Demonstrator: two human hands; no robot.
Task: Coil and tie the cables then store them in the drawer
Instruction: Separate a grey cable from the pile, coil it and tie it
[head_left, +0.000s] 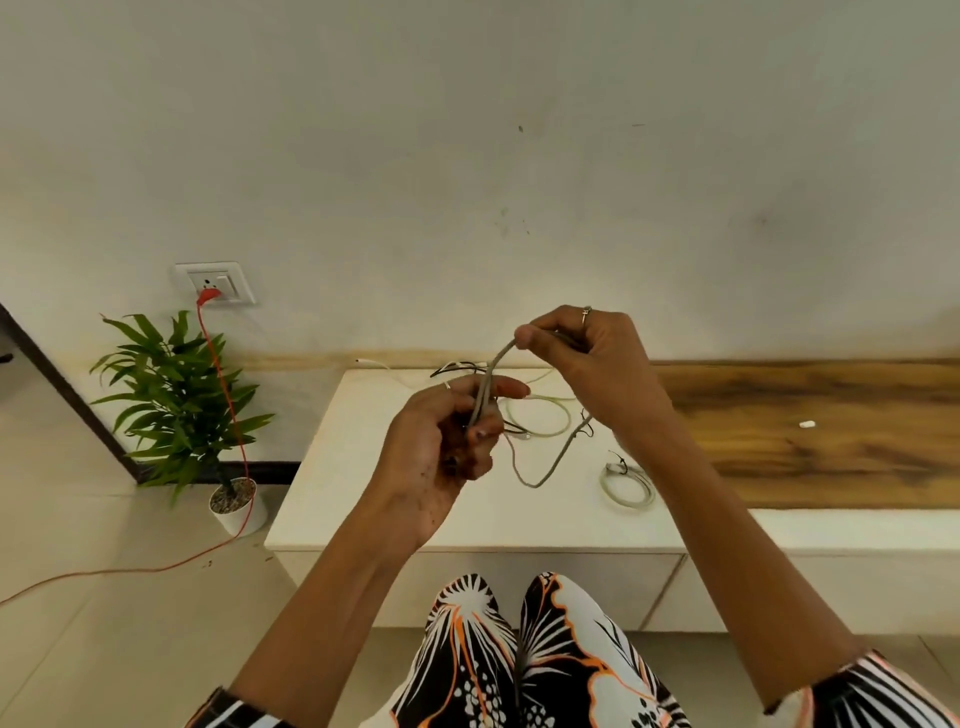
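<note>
Grey cable (550, 465), held above the cabinet top (363, 499): I grip several folded strands in my left hand (441, 447) and pinch the upper bend with my right hand (582, 353); a slack loop hangs between them. Coiled pale cable (626, 486), bound with a dark tie, lies flat near the front edge. Loose pale-green cable (540, 415) forms an open ring near the back edge, beside tangled dark cables (460, 368).
</note>
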